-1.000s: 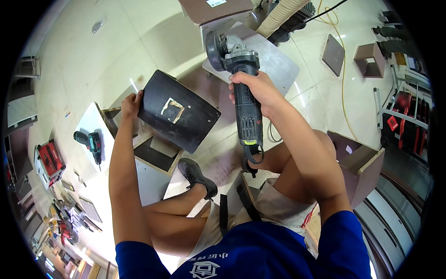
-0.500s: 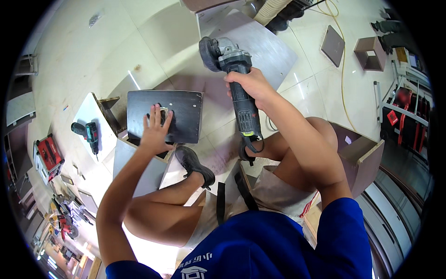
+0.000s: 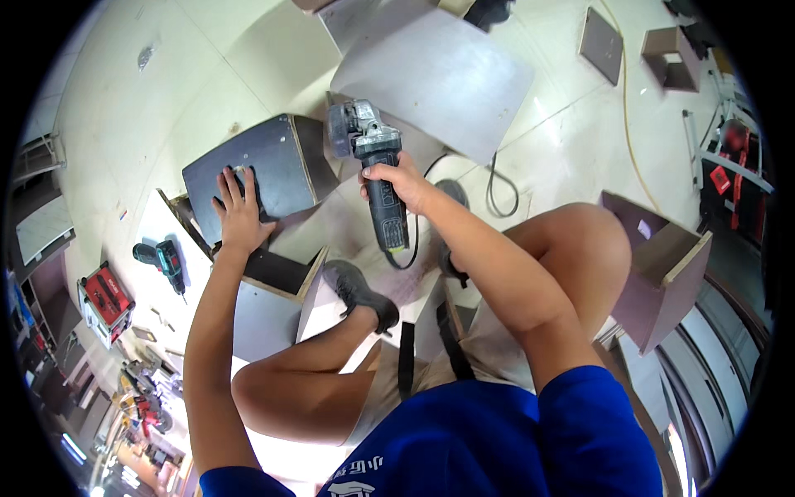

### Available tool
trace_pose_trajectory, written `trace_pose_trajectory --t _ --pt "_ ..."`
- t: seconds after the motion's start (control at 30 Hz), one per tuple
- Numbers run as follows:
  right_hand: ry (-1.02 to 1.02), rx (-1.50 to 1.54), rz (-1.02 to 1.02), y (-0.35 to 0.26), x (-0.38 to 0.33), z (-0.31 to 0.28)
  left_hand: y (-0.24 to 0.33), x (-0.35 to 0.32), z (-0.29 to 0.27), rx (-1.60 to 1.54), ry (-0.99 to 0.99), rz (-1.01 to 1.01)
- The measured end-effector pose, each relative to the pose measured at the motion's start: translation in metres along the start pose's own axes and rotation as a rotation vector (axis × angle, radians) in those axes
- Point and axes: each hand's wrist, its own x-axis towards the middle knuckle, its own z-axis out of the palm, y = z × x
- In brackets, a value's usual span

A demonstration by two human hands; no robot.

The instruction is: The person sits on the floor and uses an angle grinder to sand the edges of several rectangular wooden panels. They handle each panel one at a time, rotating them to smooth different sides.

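Note:
My right hand (image 3: 396, 181) is wrapped round the body of a black angle grinder (image 3: 386, 217). The grinder's metal head and guarded disc point away from me, and its cord loops from the near end. Left of it lies a dark box (image 3: 248, 172) with a black top and bare board edges. On that top rests my left hand (image 3: 240, 217), its fingers spread and flat. Nearer to me, below that hand, stands a grey open box (image 3: 270, 313). A green and black cordless drill (image 3: 162, 260) lies on a white board at the left.
A large grey panel (image 3: 431, 70) lies ahead. To the right of my knee is an open brown box (image 3: 654, 265). A brown board (image 3: 601, 45) and a small box (image 3: 671, 60) lie far right, near a yellow hose (image 3: 627, 124). A red toolbox (image 3: 106, 300) is at left.
The dark box has tilted and shifted left, showing its side, with my left hand still on it. My right hand has brought the grinder nearer and to the left.

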Motion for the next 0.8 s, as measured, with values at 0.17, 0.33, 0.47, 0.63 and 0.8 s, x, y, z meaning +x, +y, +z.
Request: trace_pose_trajectory --t 0.17,0.33,0.47,0.63,0.8 --pt "-0.038 -0.07 0.128 0.025 0.007 -0.004 -0.018 -0.006 0.012 -0.006 0.017 0.0" --pt "-0.051 -0.093 0.204 0.032 0.019 -0.011 -0.032 -0.007 0.02 -0.034 0.041 -0.047" --pt "-0.041 -0.088 0.203 0.037 0.029 -0.003 -0.039 -0.008 0.021 -0.101 0.028 -0.053" --pt "-0.084 -0.132 0.199 0.032 0.047 0.002 -0.052 -0.008 0.039 -0.149 0.124 -0.018" --pt "-0.087 -0.155 0.19 0.035 0.06 0.007 -0.055 -0.007 0.036 -0.174 0.104 -0.057"
